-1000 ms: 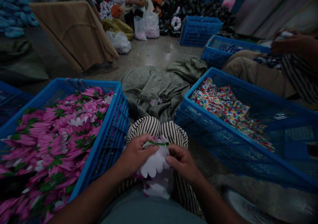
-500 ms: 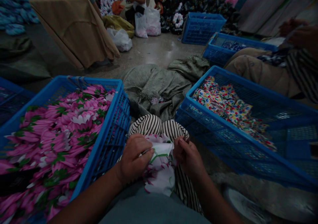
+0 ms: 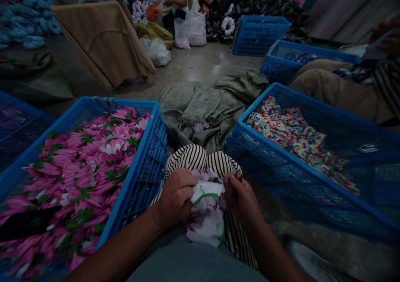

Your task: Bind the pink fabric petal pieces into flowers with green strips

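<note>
A white piece of floral fabric (image 3: 207, 190) with green lines and pink petal shapes is stretched between my hands above my lap. My left hand (image 3: 177, 196) is closed on its left edge, thumb on top. At the right edge, my right hand (image 3: 241, 195) is pinched at the fabric; whether a small tool or thread is also in those fingers cannot be made out. More of the same printed cloth (image 3: 206, 228) hangs down against my striped trousers (image 3: 187, 157).
To my left, a blue crate (image 3: 131, 182) holds pink flower-shaped fabric pieces (image 3: 75, 169) and a black object (image 3: 28, 223). On the right stands a blue crate (image 3: 281, 153) of colourful printed pieces (image 3: 290, 128). Grey-green sacking (image 3: 200, 107) lies ahead. Other people sit nearby.
The whole view has shifted slightly, so everything sits a little further right. Both hands keep their hold, and the fabric between them is tilted slightly more down to the right.
</note>
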Available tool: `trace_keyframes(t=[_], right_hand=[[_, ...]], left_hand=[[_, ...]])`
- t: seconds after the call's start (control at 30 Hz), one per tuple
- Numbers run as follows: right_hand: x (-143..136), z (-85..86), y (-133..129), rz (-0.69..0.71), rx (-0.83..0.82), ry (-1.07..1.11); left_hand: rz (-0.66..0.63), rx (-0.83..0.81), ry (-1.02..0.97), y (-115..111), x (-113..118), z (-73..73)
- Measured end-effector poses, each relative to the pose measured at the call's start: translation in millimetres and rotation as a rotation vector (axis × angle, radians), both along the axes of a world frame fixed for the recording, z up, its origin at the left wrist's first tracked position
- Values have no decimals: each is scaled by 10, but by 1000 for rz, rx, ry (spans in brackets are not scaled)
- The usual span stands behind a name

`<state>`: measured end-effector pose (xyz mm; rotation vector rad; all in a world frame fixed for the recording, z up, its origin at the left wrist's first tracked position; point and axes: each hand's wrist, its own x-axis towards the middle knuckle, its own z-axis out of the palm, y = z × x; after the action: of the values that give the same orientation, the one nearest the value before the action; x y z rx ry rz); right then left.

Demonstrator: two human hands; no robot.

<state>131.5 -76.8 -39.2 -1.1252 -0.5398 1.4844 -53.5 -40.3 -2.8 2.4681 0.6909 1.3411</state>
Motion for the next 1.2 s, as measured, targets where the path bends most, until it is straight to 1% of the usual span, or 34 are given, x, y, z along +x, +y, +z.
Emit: trace_keyframes(t=[0.03, 0.1, 0.17, 0.2, 0.27, 0.3, 0.33, 0.4, 0.47, 0.57, 0.7, 0.83, 0.97, 1.1, 1.17, 1.2], right_hand=[[37, 49, -18, 12, 59, -100], [131, 211, -41, 118, 236, -367], [226, 425, -25, 376, 432, -647], [264, 530, 1, 509, 502, -751], [310, 691, 75, 725, 550, -908], [319, 737, 115, 804, 562, -960], [320, 760, 149, 864, 567, -996], [309, 752, 191, 932, 573, -1029], [291, 708, 195, 951, 566, -1023], [265, 652, 164, 922, 557, -988], [229, 640, 137, 870, 560, -944], [204, 643, 131, 868, 588, -911], [189, 619, 115, 857, 602, -929], [176, 594, 90, 833, 621, -960], [181, 578, 73, 795, 649, -972], [190, 565, 64, 752, 672, -982]], left_hand=[[-4, -4, 3, 2, 3, -2], [-21, -13, 19, 4, 7, -7], [-50, -22, 41, 6, 13, -7], [-70, -21, 51, 6, 17, -4], [-119, -29, 72, 5, 30, 6], [-142, -40, 81, 3, 38, 10], [-163, -56, 89, -1, 44, 11], [-179, -93, 78, -12, 55, 4], [-156, -129, 41, -27, 59, -16], [-125, -159, 16, -43, 64, -46], [-141, -140, 5, -49, 83, -47], [-162, -165, -25, -54, 109, -42], [-187, -192, -65, -61, 125, -45], [-164, -235, -93, -80, 132, -22], [-157, -249, -109, -92, 130, -13], [-154, -255, -119, -98, 127, -14]])
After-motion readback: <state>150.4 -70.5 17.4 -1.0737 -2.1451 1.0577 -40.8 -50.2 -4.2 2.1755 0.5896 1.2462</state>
